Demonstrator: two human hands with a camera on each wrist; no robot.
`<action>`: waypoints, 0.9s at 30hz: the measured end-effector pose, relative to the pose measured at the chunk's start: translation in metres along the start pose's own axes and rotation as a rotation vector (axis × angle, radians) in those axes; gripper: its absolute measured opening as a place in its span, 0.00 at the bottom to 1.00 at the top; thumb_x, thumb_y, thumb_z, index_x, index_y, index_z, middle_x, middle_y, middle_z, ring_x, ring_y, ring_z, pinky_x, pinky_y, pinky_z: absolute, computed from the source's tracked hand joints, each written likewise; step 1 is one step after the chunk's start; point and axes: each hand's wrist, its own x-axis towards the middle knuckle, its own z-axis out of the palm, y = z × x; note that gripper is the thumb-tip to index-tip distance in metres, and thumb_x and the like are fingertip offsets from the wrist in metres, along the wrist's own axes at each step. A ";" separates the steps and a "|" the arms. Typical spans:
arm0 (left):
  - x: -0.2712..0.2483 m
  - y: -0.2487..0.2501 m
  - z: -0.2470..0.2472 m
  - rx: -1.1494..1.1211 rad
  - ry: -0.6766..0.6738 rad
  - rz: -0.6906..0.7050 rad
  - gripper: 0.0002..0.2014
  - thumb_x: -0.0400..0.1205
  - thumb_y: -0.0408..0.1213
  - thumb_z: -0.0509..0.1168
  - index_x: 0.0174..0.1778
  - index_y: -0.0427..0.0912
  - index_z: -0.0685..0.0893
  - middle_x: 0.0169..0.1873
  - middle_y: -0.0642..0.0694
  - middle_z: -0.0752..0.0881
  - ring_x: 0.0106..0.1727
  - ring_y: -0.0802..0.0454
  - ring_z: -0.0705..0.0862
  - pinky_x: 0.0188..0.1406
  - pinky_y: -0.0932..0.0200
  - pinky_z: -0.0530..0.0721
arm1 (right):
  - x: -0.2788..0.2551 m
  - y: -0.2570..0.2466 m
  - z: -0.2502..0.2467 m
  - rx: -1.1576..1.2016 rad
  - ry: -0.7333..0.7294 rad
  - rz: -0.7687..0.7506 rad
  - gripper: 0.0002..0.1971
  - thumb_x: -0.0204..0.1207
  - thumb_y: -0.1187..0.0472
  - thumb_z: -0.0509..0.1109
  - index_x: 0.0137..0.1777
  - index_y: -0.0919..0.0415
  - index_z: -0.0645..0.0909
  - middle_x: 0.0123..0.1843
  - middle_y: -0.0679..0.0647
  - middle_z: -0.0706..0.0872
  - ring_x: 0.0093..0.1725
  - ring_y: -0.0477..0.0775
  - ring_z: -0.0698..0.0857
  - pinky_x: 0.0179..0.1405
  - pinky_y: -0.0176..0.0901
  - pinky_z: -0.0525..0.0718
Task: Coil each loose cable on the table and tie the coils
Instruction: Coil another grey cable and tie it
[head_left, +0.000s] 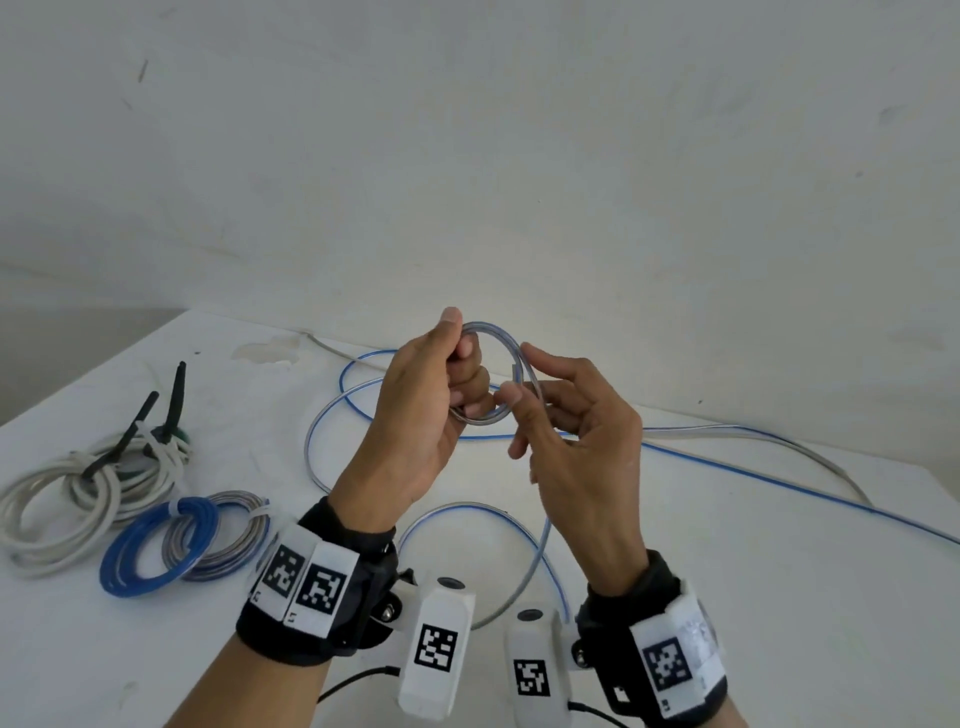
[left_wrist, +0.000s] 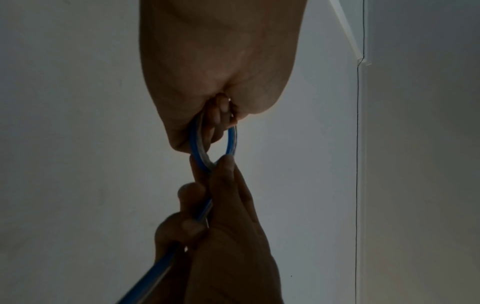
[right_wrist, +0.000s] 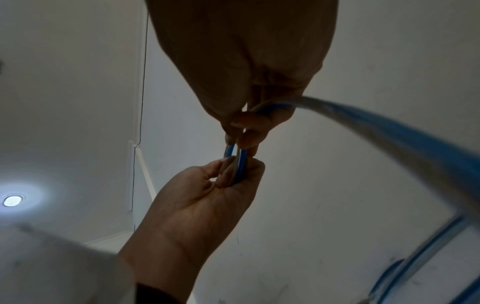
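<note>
White walls rose behind the white desk (head_left: 675, 545), where a blue-and-clear cable (head_left: 727, 462) sprawled in loose loops. Above it, the left hand (head_left: 421, 415) gripped a small coil (head_left: 498, 374) of that cable, fingers curled through the ring. The right hand (head_left: 576, 441) pinched the coil's near edge between thumb and forefinger, the cable trailing down past its palm. At the desk's left lay tied coils: a white one (head_left: 57, 514), a blue one (head_left: 156, 545) and a grey one (head_left: 228, 535).

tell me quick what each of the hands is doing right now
Left hand: fingers curled round the small coil of the blue-and-clear cable.
Right hand: pinching the same coil between thumb and forefinger.
</note>
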 end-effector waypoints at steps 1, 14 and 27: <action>0.001 -0.001 0.000 -0.002 0.001 -0.010 0.20 0.93 0.41 0.51 0.34 0.43 0.69 0.22 0.52 0.58 0.24 0.55 0.58 0.23 0.62 0.64 | 0.001 0.001 -0.001 -0.008 0.011 -0.012 0.09 0.80 0.61 0.77 0.58 0.49 0.87 0.39 0.53 0.92 0.26 0.48 0.82 0.24 0.40 0.78; 0.000 -0.003 -0.016 0.539 -0.185 -0.152 0.20 0.91 0.48 0.57 0.38 0.39 0.75 0.24 0.51 0.64 0.24 0.53 0.67 0.29 0.58 0.77 | 0.014 0.010 -0.025 -0.250 -0.255 -0.076 0.13 0.86 0.64 0.70 0.62 0.48 0.90 0.48 0.40 0.93 0.47 0.49 0.90 0.35 0.47 0.82; -0.001 0.002 0.000 -0.003 0.070 0.024 0.20 0.93 0.44 0.52 0.35 0.43 0.69 0.24 0.51 0.58 0.22 0.56 0.58 0.22 0.63 0.64 | 0.002 0.002 -0.003 0.072 -0.012 -0.024 0.12 0.75 0.63 0.81 0.58 0.51 0.91 0.41 0.48 0.90 0.30 0.51 0.85 0.23 0.39 0.81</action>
